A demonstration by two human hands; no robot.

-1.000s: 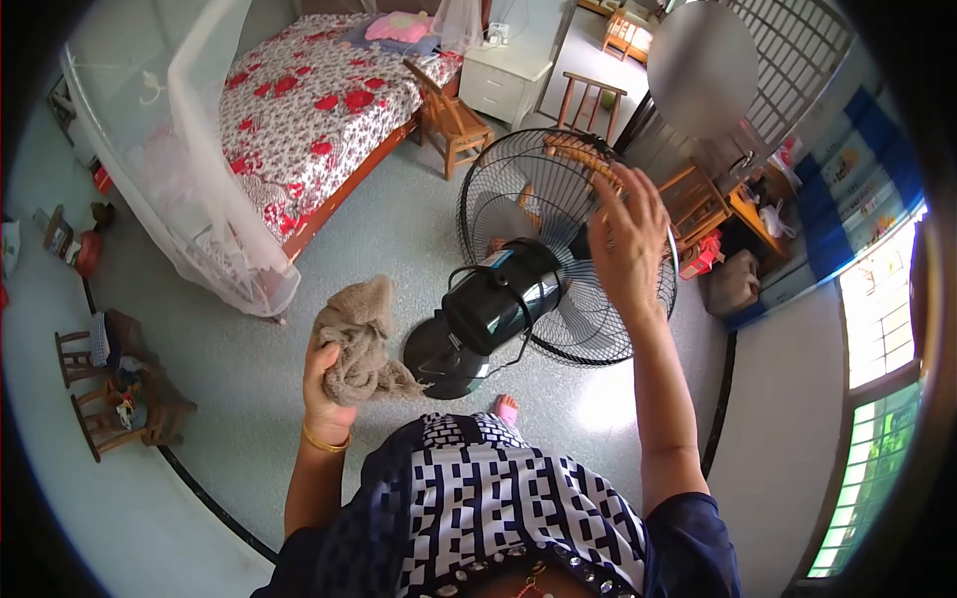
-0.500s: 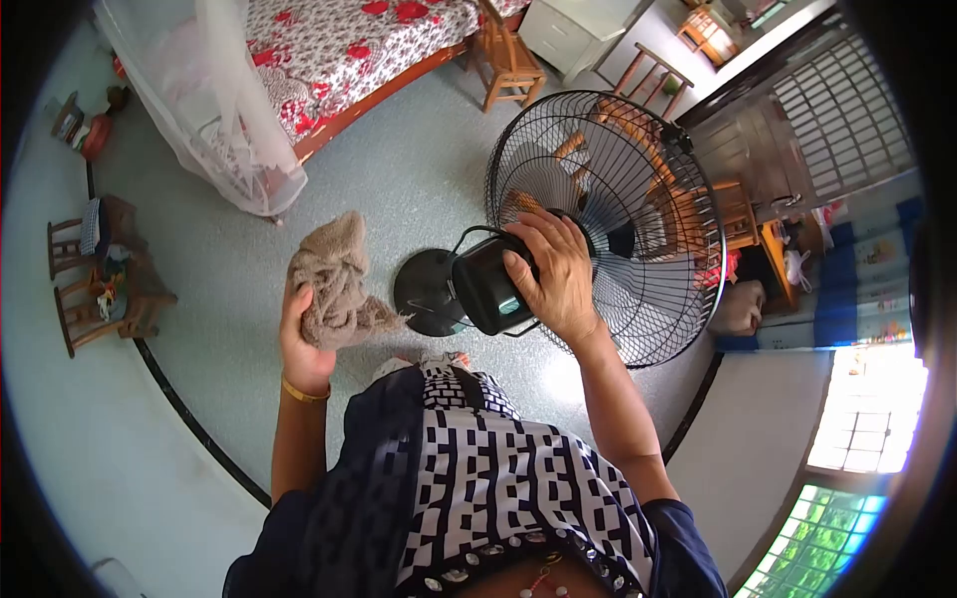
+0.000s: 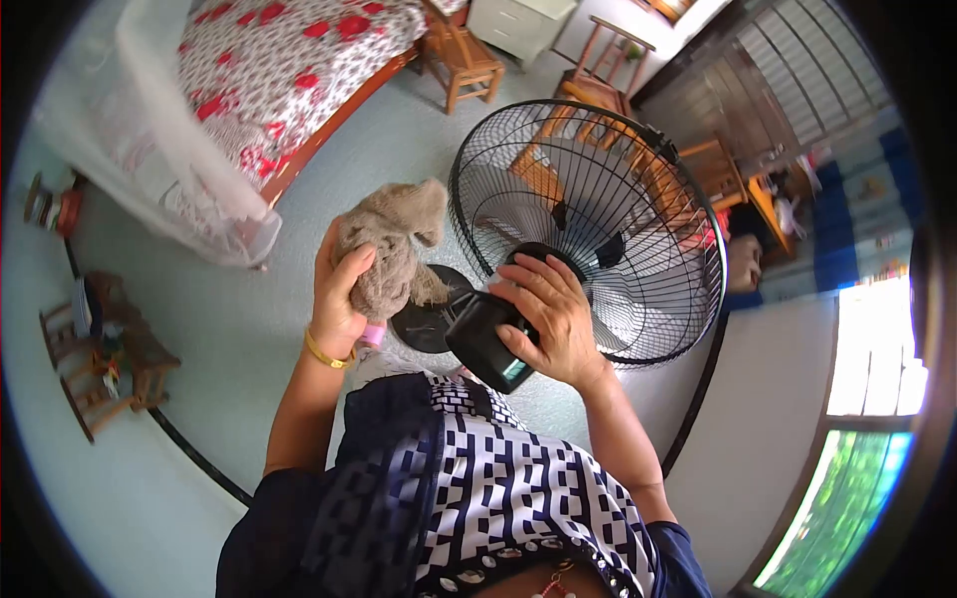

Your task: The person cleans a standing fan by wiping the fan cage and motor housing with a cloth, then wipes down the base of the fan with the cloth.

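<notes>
A bunched grey-brown cloth [image 3: 384,254] is gripped in my left hand [image 3: 341,289], just left of a black fan. My right hand [image 3: 553,324] lies over the fan's dark motor housing [image 3: 488,344], palm down, with the fingers spread slightly across its top. The round wire cage [image 3: 638,229] of the fan tilts up and away to the right, its blades visible inside. Below the cloth, the fan's round black base [image 3: 424,324] is partly covered by the cloth and the housing.
A bed with a floral cover [image 3: 299,70] and a white net [image 3: 169,149] are at upper left. Beyond the fan are a small wooden chair [image 3: 464,60], a white cabinet [image 3: 518,25] and more chairs. Low wooden chairs [image 3: 140,359] stand at the left wall.
My right hand has come down from the cage side onto the motor housing. My left hand has brought the cloth up and right, nearer the fan. The view has shifted.
</notes>
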